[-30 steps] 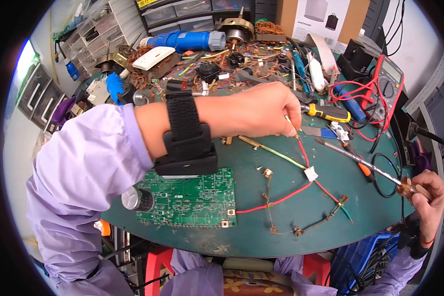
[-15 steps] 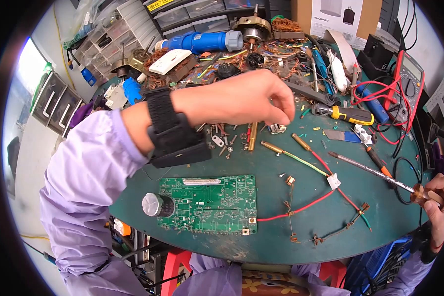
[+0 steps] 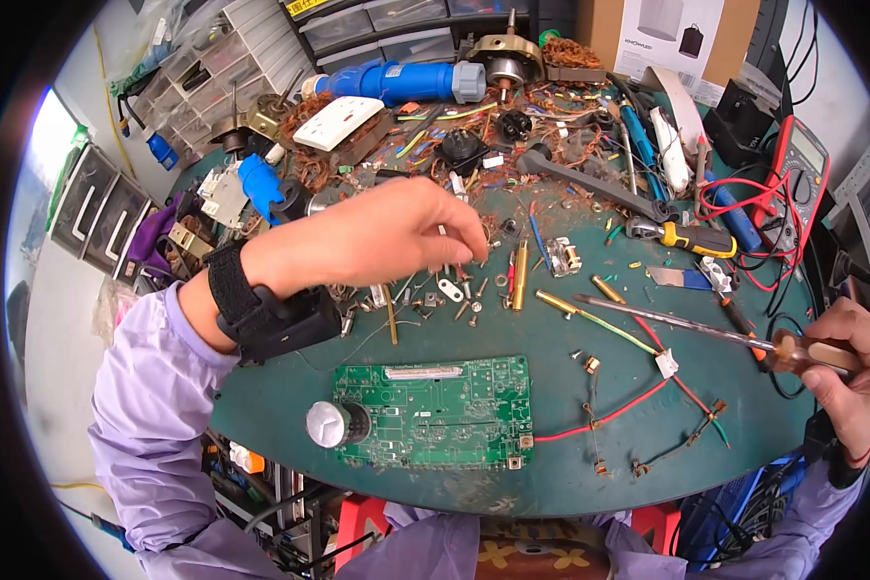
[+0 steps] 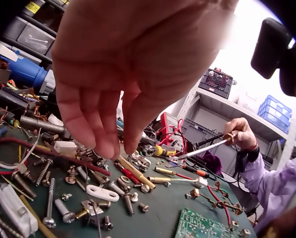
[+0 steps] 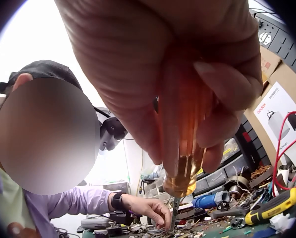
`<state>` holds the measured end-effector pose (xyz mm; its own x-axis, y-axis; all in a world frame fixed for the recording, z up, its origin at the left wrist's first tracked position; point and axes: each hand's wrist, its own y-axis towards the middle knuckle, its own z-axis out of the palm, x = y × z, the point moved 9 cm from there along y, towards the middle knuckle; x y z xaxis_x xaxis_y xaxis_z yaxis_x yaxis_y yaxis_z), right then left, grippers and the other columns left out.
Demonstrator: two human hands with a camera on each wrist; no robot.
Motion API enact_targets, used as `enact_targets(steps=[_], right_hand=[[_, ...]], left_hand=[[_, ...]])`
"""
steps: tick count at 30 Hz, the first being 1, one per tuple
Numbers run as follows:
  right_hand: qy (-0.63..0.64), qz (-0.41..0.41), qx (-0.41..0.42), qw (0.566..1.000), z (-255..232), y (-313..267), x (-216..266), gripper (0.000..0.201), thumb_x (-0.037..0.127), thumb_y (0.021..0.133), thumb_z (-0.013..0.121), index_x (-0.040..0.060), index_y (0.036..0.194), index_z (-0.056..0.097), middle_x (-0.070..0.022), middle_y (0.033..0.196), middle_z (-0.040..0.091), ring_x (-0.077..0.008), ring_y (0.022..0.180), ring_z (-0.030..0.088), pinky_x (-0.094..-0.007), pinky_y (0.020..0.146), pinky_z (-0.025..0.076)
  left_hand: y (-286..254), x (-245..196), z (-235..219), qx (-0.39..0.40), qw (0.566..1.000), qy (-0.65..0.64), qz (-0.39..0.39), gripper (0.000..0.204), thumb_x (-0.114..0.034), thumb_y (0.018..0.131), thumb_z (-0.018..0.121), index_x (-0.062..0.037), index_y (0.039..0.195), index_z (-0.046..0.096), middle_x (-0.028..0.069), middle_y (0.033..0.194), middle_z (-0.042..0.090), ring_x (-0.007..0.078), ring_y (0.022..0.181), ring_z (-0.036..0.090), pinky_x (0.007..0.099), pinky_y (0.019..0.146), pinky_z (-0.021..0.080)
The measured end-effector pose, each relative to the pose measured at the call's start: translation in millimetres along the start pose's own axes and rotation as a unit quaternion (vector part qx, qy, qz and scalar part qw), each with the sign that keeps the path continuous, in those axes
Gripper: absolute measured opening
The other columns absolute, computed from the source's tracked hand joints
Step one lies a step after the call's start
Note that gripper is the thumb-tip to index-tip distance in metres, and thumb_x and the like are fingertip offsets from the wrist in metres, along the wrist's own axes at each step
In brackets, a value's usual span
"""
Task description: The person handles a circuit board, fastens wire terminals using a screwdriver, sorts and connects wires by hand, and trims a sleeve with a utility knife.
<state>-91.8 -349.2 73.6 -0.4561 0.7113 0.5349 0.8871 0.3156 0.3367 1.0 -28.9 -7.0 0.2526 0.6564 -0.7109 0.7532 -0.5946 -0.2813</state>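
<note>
My left hand (image 3: 387, 232) hangs over scattered screws and small hardware, its fingers bent loosely downward and nothing between them. Below it in the left wrist view lie several screws (image 4: 50, 203), a white two-holed strap (image 4: 102, 193) and brass tubes (image 4: 138, 174). At the right side of the table, my right hand (image 3: 849, 372) grips a screwdriver (image 3: 686, 324) by its amber handle (image 5: 185, 134), the blade pointing left. Near its tip lie two brass-ended wires (image 3: 559, 302), joined at a white tag (image 3: 666, 363). A green circuit board (image 3: 445, 416) lies close to the front edge.
A capacitor-like cylinder (image 3: 329, 423) stands on the board's left end. Wire scraps and a blue connector (image 3: 396, 83) crowd the back. To the right are a yellow-black tool handle (image 3: 701, 239) and a red multimeter (image 3: 800, 174). Small copper pieces (image 3: 638, 468) lie at the front right.
My left hand has let go of the brass-ended red wire and moved left, over the screws. That wire now lies on the table. The screwdriver in my right hand has shifted left toward the wires.
</note>
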Motion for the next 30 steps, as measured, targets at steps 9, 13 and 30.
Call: enact_targets(steps=[9,13,30], right_hand=[[-0.029,-0.089,0.035,0.995,39,26,53,0.032,0.018,0.068,0.080,-0.0043,0.087,0.066,-0.0125,0.075,0.063,-0.0203,0.060,0.057,-0.0286,0.054,0.043],[-0.021,-0.083,0.044,0.995,44,31,50,0.032,0.018,0.068,0.080,-0.0043,0.087,0.066,-0.0123,0.075,0.063,-0.0207,0.060,0.057,-0.0287,0.054,0.043],[0.007,-0.017,0.024,1.000,27,36,14,0.039,0.028,0.067,0.082,-0.0039,0.082,0.065,-0.0104,0.075,0.063,-0.0174,0.060,0.056,-0.0271,0.055,0.041]], left_hand=[[10,-19,28,0.019,0.978,0.184,0.093,0.025,-0.010,0.090,0.056,-0.0082,0.115,0.062,0.0147,0.098,0.062,0.0342,0.092,0.059,0.0416,0.082,0.046],[12,-28,35,0.024,0.965,0.229,0.128,0.028,-0.008,0.091,0.053,-0.0073,0.118,0.058,0.0145,0.100,0.057,0.0353,0.095,0.056,0.0430,0.082,0.045],[25,-30,17,-0.045,0.967,0.211,0.133,0.030,-0.005,0.083,0.063,-0.0061,0.113,0.059,0.0115,0.098,0.056,0.0312,0.092,0.058,0.0409,0.077,0.045]])
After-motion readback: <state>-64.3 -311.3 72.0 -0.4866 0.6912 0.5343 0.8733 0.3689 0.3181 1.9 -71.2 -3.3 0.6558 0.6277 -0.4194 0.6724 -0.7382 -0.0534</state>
